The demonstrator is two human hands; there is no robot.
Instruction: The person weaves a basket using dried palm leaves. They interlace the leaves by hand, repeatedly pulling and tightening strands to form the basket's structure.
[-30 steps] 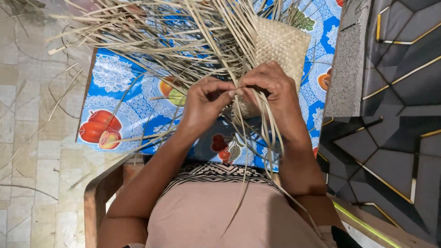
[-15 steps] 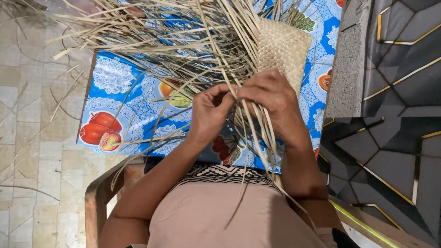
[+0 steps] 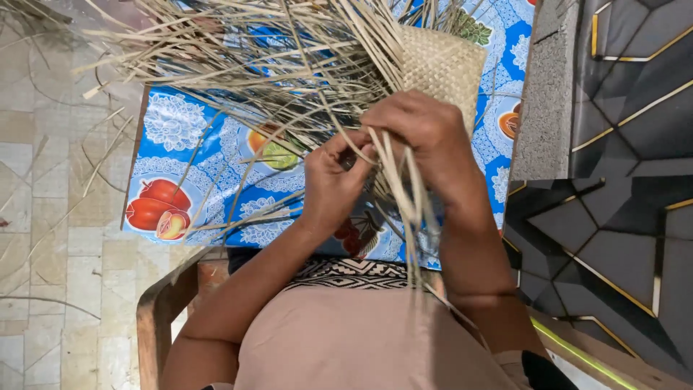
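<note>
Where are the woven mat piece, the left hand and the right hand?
woven mat piece [image 3: 444, 65], head view, on its finished plaited face.
left hand [image 3: 332, 184], head view, on its back.
right hand [image 3: 426, 133], head view, on its back.

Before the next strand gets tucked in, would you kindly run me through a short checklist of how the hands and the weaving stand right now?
1. Left hand pinches the pale dried flat leaf strips at the working edge: ok.
2. Right hand lies curled over the same strips, close against the left: ok.
3. Finished tan woven panel lies flat beyond the right hand: ok.
4. Loose strip ends fan out separately: not ok, they cross in a tangle.
5. Blue fruit-patterned plastic tablecloth lies under the work: ok.
6. Which single strip the fingertips hold: cannot tell, hidden between the hands.
</note>
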